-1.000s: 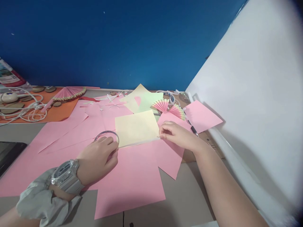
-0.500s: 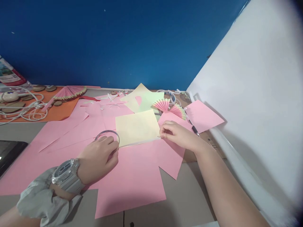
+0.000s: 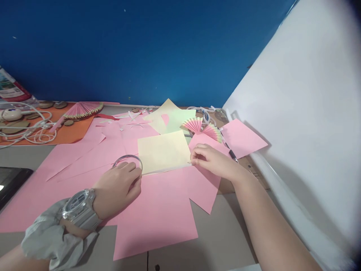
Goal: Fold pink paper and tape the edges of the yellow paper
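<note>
My left hand [image 3: 120, 188], with a watch on its wrist, is closed over a thin dark-rimmed ring that looks like a roll of tape [image 3: 128, 156]. It rests at the left end of a pale yellow sheet of paper [image 3: 163, 152]. Along the sheet's lower edge runs a narrow whitish strip of tape [image 3: 166, 170]. At the sheet's right edge, my right hand [image 3: 204, 158] is pinched on the tape's tip. Pink paper [image 3: 158, 210] lies beneath the yellow sheet.
A pleated pink fan [image 3: 194, 125] and a pen [image 3: 232, 155] lie beyond my right hand. Another fan [image 3: 84, 110], white cables [image 3: 42, 130] and orange paper [image 3: 76, 130] are at the back left. A black device [image 3: 14, 184] sits at the left edge. A white wall [image 3: 310, 94] bounds the right.
</note>
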`<control>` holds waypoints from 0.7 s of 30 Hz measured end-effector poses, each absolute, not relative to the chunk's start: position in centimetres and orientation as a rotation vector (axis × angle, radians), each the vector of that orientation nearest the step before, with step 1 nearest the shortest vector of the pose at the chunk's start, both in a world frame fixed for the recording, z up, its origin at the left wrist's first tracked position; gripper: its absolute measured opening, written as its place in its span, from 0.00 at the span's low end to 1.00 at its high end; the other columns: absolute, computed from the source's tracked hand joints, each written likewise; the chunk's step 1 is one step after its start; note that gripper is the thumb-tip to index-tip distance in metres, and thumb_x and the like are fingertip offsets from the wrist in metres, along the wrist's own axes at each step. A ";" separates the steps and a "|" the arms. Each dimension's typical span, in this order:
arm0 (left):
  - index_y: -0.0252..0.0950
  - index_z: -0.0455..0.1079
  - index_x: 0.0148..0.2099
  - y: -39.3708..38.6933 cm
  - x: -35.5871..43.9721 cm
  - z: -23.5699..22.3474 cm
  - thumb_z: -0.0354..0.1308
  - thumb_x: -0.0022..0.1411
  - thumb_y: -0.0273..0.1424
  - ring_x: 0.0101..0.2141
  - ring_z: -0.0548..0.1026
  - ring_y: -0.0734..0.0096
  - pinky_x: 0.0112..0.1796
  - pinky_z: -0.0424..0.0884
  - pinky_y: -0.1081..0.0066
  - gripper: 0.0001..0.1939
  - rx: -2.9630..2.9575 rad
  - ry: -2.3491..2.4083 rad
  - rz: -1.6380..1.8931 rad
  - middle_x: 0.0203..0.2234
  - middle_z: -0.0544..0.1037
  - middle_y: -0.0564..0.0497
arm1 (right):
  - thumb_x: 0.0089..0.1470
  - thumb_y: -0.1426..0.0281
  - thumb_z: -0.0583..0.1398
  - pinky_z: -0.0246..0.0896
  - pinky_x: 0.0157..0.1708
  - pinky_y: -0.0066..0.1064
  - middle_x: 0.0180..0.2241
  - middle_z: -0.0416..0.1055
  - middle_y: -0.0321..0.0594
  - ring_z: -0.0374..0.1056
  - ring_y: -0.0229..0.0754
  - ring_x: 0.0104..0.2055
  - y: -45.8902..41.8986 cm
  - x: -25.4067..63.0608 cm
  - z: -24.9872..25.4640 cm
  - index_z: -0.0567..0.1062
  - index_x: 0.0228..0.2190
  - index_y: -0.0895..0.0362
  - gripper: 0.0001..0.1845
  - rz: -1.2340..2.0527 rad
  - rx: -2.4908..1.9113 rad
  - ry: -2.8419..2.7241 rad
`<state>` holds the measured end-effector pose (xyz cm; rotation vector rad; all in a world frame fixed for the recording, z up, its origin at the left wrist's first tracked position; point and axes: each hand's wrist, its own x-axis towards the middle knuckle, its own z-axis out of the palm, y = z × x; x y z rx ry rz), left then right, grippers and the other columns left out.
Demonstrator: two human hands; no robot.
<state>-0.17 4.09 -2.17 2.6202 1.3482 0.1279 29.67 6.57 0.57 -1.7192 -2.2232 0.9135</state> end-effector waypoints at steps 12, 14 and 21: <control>0.37 0.55 0.26 4.3 -0.3 -2.3 0.45 0.59 0.26 0.27 0.62 0.69 0.31 0.58 0.67 0.08 2.604 1.338 0.175 0.24 0.65 0.53 | 0.55 0.63 0.52 0.56 0.37 0.33 0.35 0.68 0.36 0.63 0.43 0.41 6.4 29.7 0.6 0.69 0.26 0.53 0.11 0.864 -1.719 -2.225; 0.37 0.56 0.27 4.3 -0.3 -2.2 0.45 0.59 0.26 0.27 0.62 0.69 0.32 0.58 0.67 0.08 2.609 1.333 0.212 0.24 0.65 0.53 | 0.56 0.63 0.52 0.57 0.36 0.33 0.36 0.67 0.36 0.63 0.42 0.40 6.4 29.7 0.7 0.69 0.26 0.53 0.11 0.828 -1.722 -2.217; 0.38 0.58 0.27 4.3 -0.9 -1.7 0.44 0.62 0.31 0.25 0.66 0.68 0.30 0.59 0.68 0.11 2.596 1.555 0.346 0.22 0.68 0.53 | 0.58 0.65 0.51 0.56 0.38 0.33 0.36 0.66 0.36 0.62 0.42 0.41 6.1 28.9 1.7 0.66 0.28 0.54 0.09 0.801 -1.635 -2.105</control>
